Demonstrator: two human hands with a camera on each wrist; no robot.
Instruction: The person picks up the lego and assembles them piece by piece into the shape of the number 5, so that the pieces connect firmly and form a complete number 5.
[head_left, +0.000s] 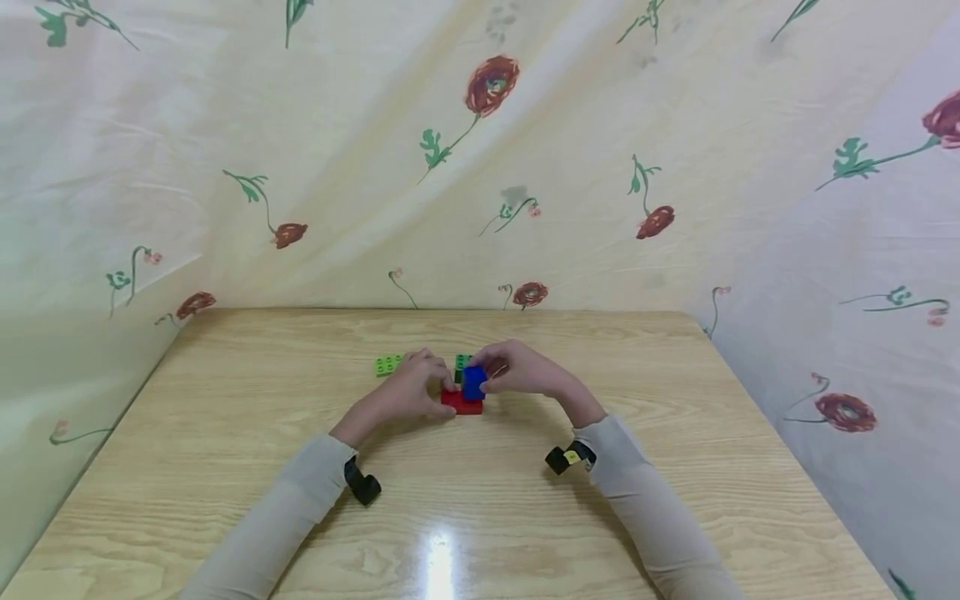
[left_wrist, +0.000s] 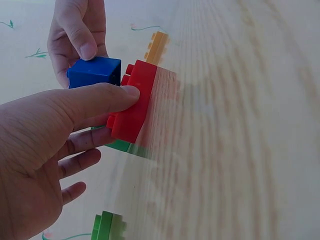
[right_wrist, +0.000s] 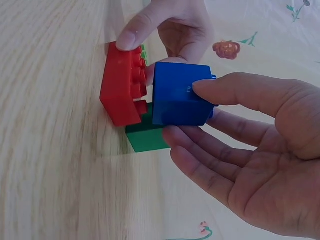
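Right wrist view: right fingers (right_wrist: 204, 172) pinch the blue block (right_wrist: 172, 97)

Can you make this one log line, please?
left hand: grips oblong red plastic brick | right hand: holds boxy blue plastic brick above it | joined: no

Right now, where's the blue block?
Centre of the head view, the blue block is pinched by the right hand, over the red block the left hand holds.

From the head we look forward and down across the tabletop (head_left: 480, 475); close in, our wrist views face inward, sharing red brick (left_wrist: 134, 117) and blue brick (right_wrist: 177, 100).
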